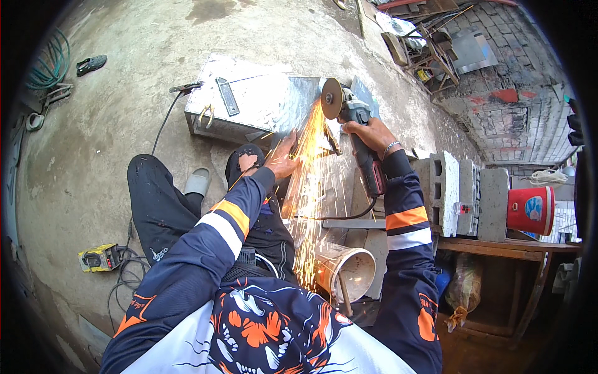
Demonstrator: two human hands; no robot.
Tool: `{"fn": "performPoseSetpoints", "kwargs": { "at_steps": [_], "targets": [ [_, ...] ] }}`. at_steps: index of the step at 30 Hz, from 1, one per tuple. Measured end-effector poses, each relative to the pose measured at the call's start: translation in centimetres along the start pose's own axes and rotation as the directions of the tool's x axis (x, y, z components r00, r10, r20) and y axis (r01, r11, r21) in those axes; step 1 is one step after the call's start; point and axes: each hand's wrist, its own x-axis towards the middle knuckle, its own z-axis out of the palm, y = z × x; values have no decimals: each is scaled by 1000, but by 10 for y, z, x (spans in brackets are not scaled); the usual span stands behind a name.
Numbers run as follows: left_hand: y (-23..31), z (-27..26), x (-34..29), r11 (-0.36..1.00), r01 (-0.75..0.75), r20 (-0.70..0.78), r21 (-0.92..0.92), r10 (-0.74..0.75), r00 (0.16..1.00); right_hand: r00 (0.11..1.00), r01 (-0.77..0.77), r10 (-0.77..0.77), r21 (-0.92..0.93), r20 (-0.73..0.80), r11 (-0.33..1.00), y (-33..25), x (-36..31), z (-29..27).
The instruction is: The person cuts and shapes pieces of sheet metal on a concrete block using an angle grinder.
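Observation:
My right hand is wrapped round the front of an angle grinder, whose body hangs down toward me. Its cutting disc meets the edge of a sheet-metal box, and orange sparks stream from there toward my lap. My left hand is at the near right side of the box, beside the sparks; its fingers are partly hidden, so their grip is unclear. On the box lie a dark flat bar and small yellow-handled pliers. A black clamp with a cable sits at its left edge.
Right of me, concrete blocks and a red bucket stand on a wooden bench. A round container lies below the sparks. A yellow device with cables is at left. Scrap wood lies far right.

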Motion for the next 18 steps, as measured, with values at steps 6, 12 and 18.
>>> {"fn": "performPoseSetpoints", "kwargs": {
  "at_steps": [6, 12, 18],
  "targets": [
    [16, 5, 3, 996, 71, 55, -45, -69, 996, 999, -25, 24, -10, -38, 1000, 14, -1, -7],
    [26, 5, 2, 996, 88, 104, 12, -89, 991, 997, -34, 32, -27, -72, 999, 19, 0, -10],
    [7, 6, 2, 999, 17, 42, -37, -16, 999, 999, -28, 28, -3, -45, 1000, 9, 4, -8]
  ]
}}
